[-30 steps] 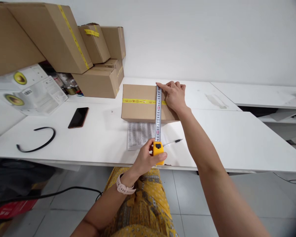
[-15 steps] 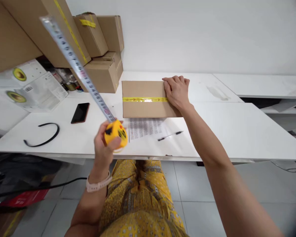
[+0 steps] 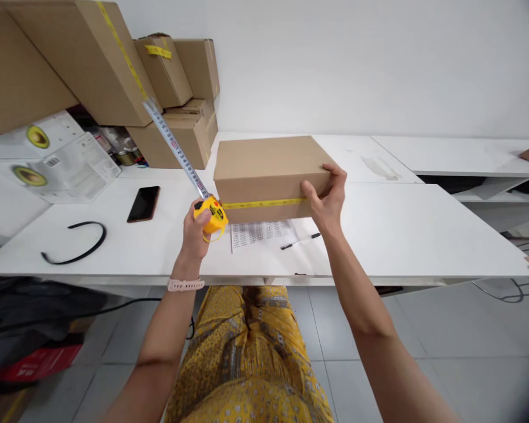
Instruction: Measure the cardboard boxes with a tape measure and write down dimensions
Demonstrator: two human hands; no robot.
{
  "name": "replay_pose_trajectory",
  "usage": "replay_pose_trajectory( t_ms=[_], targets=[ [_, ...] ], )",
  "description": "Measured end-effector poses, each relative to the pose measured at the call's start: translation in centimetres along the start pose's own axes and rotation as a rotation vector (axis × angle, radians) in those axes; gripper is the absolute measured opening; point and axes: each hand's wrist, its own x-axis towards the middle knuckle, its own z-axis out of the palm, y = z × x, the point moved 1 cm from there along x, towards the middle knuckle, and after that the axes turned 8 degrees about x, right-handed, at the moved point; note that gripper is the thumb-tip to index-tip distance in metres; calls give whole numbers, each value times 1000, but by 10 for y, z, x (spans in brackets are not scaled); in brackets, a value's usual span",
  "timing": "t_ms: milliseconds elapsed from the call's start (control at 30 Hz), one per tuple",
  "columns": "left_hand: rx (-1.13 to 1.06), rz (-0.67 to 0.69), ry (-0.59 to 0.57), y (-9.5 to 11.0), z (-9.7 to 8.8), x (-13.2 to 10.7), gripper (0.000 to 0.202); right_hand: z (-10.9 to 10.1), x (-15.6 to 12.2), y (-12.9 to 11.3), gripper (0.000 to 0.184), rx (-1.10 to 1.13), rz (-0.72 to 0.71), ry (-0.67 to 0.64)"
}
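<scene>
My left hand is closed around a yellow tape measure, its blade pulled out and slanting up to the left. The tape measure is close to the left end of a brown cardboard box. My right hand grips the box's right end, thumb on the front side and fingers at the far edge. Yellow tape runs along the side facing me. Partly under the box lies a printed sheet, and a pen rests on the table in front of it.
A phone and a black headband-like arc lie on the white table to the left. Several cardboard boxes are stacked at the back left, beside white packaging with avocado pictures. A wall stands behind.
The box has turned so its taped side faces me instead of up. My right hand has shifted from its top to its right end. The tape measure's blade has swung closer to the box.
</scene>
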Motion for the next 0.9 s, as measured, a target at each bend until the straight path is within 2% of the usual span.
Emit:
replay_pose_trajectory(
  t_ms=[67,167,267,367,433,500,567,700,900],
  targets=[
    [30,36,8,-2,-3,15,55,17,2,10,58,35,-12,43],
    [131,4,21,-9,-11,30,53,40,-6,31,55,70,45,40],
    [268,30,28,-8,-23,19,54,46,-20,40,52,90,128,-43],
    [462,84,-73,7,-28,-21,59,25,-28,24,49,97,176,19],
    [625,31,-271,19,-23,-57,61,1,-27,0,45,173,234,108],
    [785,-54,-519,27,-11,-91,58,-23,-26,-28,47,317,290,65],
    [918,-106,-701,30,1,-115,56,-44,-29,-55,50,422,315,27],
    [1086,-114,-892,21,13,-132,63,-72,-50,-84,41,471,363,59],
    [1085,-86,-1063,9,13,-137,75,-96,-73,-83,40,402,406,189]
  ],
)
